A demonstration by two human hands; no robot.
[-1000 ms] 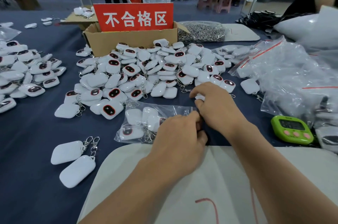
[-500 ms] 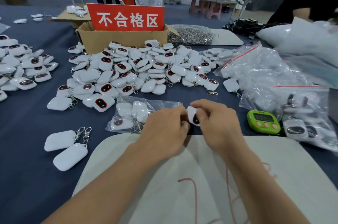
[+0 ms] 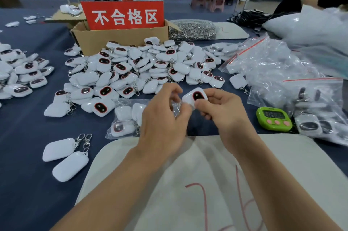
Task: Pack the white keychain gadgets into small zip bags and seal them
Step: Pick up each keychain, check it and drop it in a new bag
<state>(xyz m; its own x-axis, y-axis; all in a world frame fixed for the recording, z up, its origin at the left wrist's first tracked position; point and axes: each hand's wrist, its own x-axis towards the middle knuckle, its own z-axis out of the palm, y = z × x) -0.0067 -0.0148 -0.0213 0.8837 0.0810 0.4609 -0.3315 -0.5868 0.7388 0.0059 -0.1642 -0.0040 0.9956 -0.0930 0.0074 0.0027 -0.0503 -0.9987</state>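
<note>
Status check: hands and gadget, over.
Right hand pinches white keychain gadget. Left hand grips zip bag edge. Gadget not yet inside. Nothing in the way.

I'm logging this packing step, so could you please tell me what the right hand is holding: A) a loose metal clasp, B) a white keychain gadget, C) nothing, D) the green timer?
B: the right hand pinches a white keychain gadget, dark oval face up, beside the clear bag in the left hand; the green timer lies untouched.
</note>
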